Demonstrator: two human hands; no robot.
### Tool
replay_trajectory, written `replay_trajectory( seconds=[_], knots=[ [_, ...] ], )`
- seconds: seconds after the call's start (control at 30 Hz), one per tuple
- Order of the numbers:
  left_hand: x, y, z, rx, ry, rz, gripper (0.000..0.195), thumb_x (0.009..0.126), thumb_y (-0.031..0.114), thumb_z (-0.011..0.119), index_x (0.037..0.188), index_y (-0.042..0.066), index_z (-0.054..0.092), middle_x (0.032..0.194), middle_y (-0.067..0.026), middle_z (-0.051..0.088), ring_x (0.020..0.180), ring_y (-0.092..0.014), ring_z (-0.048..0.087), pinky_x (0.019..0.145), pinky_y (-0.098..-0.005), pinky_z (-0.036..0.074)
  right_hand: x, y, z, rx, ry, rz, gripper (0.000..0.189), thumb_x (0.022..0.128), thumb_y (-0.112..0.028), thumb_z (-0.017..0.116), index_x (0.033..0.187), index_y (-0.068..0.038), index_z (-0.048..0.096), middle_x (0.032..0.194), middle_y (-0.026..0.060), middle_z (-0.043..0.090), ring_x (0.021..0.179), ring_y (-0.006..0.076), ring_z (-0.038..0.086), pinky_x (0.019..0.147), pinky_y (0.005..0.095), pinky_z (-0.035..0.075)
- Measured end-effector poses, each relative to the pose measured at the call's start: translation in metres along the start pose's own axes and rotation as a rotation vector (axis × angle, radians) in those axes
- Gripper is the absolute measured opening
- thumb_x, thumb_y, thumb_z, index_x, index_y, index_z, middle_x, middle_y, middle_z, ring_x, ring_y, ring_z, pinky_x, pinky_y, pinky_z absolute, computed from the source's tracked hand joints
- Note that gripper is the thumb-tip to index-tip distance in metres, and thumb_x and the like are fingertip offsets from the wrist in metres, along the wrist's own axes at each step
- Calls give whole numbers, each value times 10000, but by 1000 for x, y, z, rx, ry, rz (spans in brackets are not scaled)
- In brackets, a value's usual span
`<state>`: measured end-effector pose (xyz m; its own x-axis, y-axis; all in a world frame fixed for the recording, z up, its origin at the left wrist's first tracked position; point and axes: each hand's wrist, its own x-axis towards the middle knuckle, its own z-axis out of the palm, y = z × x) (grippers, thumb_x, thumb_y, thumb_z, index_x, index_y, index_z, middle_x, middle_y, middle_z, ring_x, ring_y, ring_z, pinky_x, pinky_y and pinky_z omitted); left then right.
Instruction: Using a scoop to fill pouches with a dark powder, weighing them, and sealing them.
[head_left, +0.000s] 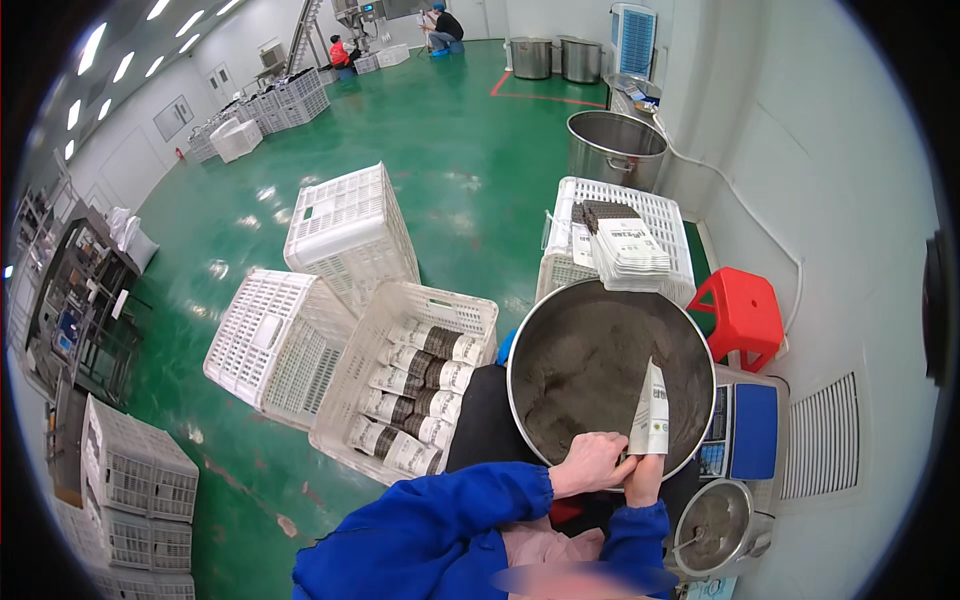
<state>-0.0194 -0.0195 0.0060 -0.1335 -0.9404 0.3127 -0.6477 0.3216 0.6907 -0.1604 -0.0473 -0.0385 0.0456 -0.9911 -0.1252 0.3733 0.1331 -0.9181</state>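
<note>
Both my hands are at the near end of a white printed packaging bag (649, 412), slanting over a large round metal pot (712, 352). Fine dark grey-brown powder (585, 360) fills much of the pot. My right hand (643, 478) grips the bag's near end from below, above the near rim. From the left, my left hand (589, 459) pinches the near corner of the bag, its fingertips meeting my right hand. The bag's far end narrows to a point above the powder. Whether the bag contains anything is hidden.
Filled bags (390, 405) lie in a white plastic crate (330, 405) at left. Flat bags (630, 247) are stacked on an upturned crate (667, 206) beyond the pot. At right are a red stool (742, 307), a blue-topped scale (754, 431) and a smaller metal container (742, 499).
</note>
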Motion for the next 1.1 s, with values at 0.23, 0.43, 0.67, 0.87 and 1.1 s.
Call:
replay_trajectory(
  seconds=[0.23, 0.43, 0.67, 0.87, 1.1],
  knots=[
    [-11, -4, 26, 172, -95, 259, 234, 835, 256, 667, 698, 73, 618, 635, -116, 653, 583, -340, 672, 549, -460, 533, 2, 10, -11, 255, -41, -32, 484, 1092, -240, 470, 1512, 0, 442, 1480, 119, 540, 1355, 253, 520, 1137, 401, 410],
    [-53, 37, 23, -4, -188, 429, 199, 840, 209, 659, 752, 41, 599, 626, -113, 630, 577, -321, 657, 571, -457, 524, 32, -3, -15, 290, -134, 14, 495, 1083, -233, 483, 1517, 2, 437, 1491, 122, 532, 1367, 261, 510, 1147, 410, 401],
    [-65, 37, 19, -46, -221, 400, 176, 836, 171, 656, 758, 34, 579, 647, -133, 628, 628, -327, 661, 602, -452, 529, -2, 12, -36, 340, -239, 86, 509, 1072, -224, 498, 1522, 3, 430, 1504, 126, 522, 1383, 272, 499, 1159, 421, 391],
    [-54, 39, -7, -361, -422, 449, 182, 899, 217, 662, 837, 57, 602, 770, -100, 632, 747, -327, 662, 683, -453, 528, -6, 7, -63, 376, -328, 141, 521, 1063, -216, 511, 1526, 5, 424, 1515, 129, 514, 1396, 280, 489, 1168, 430, 383],
    [23, -49, -61, -600, -144, -202, 377, 1030, 265, 638, 1294, -4, 658, 1238, -113, 685, 1127, -184, 651, 954, -330, 519, -42, 9, -112, 426, -420, 196, 537, 1052, -207, 526, 1532, 7, 417, 1528, 132, 505, 1411, 290, 477, 1180, 441, 373]
  ],
)
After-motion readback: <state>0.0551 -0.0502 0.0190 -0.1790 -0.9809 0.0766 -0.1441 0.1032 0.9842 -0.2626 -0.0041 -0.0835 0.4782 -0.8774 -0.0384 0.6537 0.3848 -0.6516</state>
